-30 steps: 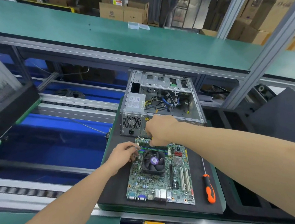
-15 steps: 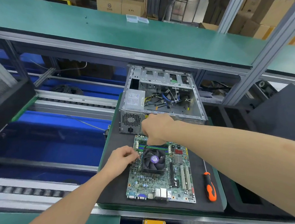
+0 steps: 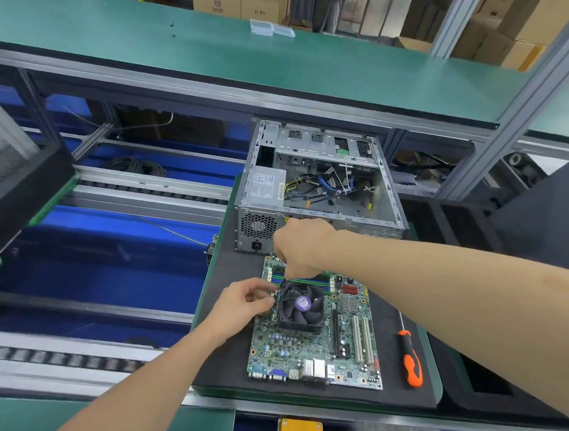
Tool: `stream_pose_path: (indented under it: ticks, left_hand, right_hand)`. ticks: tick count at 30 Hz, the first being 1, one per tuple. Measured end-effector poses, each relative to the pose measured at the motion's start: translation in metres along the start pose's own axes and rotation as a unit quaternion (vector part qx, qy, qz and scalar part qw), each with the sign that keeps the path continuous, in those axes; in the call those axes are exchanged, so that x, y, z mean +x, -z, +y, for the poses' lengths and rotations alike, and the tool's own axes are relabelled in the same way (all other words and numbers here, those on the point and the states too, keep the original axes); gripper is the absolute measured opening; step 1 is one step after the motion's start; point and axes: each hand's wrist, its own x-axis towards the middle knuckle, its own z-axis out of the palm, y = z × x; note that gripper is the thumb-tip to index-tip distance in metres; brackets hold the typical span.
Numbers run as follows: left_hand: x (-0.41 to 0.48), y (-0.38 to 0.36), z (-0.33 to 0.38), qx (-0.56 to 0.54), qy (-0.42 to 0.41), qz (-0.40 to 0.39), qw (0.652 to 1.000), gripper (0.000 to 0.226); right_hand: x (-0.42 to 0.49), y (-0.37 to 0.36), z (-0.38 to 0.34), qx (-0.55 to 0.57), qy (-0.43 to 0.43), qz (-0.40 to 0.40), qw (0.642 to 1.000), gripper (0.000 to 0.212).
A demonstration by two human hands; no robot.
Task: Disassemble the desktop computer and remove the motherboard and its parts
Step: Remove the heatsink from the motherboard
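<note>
The motherboard (image 3: 322,346) is left unmoved on the black mat (image 3: 226,354), while the left hand (image 3: 242,305) has been shifted inward to the fan's (image 3: 301,305) left side. Bare mat is seen leftward, the screwdriver (image 3: 411,359) rightward, the open case (image 3: 321,184) just beyond. The right hand (image 3: 299,248) is curled over the far slots (image 3: 276,278), the left likewise; grips cannot be told.
</note>
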Motion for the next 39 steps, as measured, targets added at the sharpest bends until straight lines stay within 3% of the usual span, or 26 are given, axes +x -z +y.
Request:
stream_pose_path:
  ticks: [6, 11, 13, 17, 20, 22, 25, 28, 30, 32, 34, 36, 39]
  left_hand:
    - [-0.001, 0.0, 0.001, -0.015, 0.007, 0.002, 1.0, 0.018]
    - [-0.001, 0.0, 0.003, -0.003, 0.004, 0.004, 1.0, 0.017]
    - [-0.001, -0.001, 0.004, 0.006, -0.011, 0.015, 1.0, 0.021]
    - [0.004, -0.004, 0.015, 0.03, -0.091, 0.076, 0.992, 0.033]
    - [0.012, -0.007, 0.027, 0.053, -0.107, 0.085, 0.989, 0.024]
    - [0.016, -0.008, 0.029, 0.067, -0.105, 0.082, 0.989, 0.029]
    - [0.019, -0.006, 0.03, 0.09, -0.088, 0.067, 0.99, 0.029]
    - [0.021, -0.001, 0.03, 0.094, -0.082, 0.057, 0.991, 0.02]
    - [0.022, 0.003, 0.03, 0.081, -0.078, 0.04, 0.993, 0.018]
    - [0.023, 0.007, 0.033, 0.075, -0.071, 0.009, 0.995, 0.019]
    - [0.026, 0.013, 0.039, 0.057, -0.063, -0.027, 0.996, 0.018]
    - [0.029, 0.016, 0.045, -0.026, -0.075, -0.067, 0.995, 0.02]
    - [0.035, 0.015, 0.055, -0.095, -0.081, -0.14, 0.982, 0.028]
  right_hand:
    - [0.004, 0.0, 0.001, -0.029, 0.035, 0.009, 0.999, 0.004]
    - [0.009, -0.002, -0.001, -0.043, 0.057, 0.018, 0.997, 0.041]
    - [0.012, -0.002, -0.003, -0.064, 0.096, 0.026, 0.993, 0.047]
    - [0.019, 0.0, -0.005, -0.048, 0.112, 0.036, 0.992, 0.04]
    - [0.024, 0.003, -0.006, -0.011, 0.087, 0.025, 0.996, 0.032]
    - [0.027, 0.004, -0.008, 0.029, 0.065, 0.036, 0.997, 0.029]
    - [0.031, 0.011, -0.012, 0.085, 0.012, 0.052, 0.995, 0.029]
    - [0.033, 0.026, -0.017, 0.072, -0.043, 0.02, 0.996, 0.026]
    - [0.033, 0.036, -0.02, 0.038, -0.049, -0.069, 0.996, 0.025]
    - [0.033, 0.042, -0.021, 0.016, -0.047, -0.185, 0.981, 0.037]
    - [0.034, 0.045, -0.023, 0.021, -0.047, -0.246, 0.968, 0.044]
    - [0.035, 0.044, -0.023, -0.019, -0.019, -0.25, 0.968, 0.042]
    - [0.033, 0.039, -0.022, -0.133, 0.06, -0.16, 0.976, 0.039]
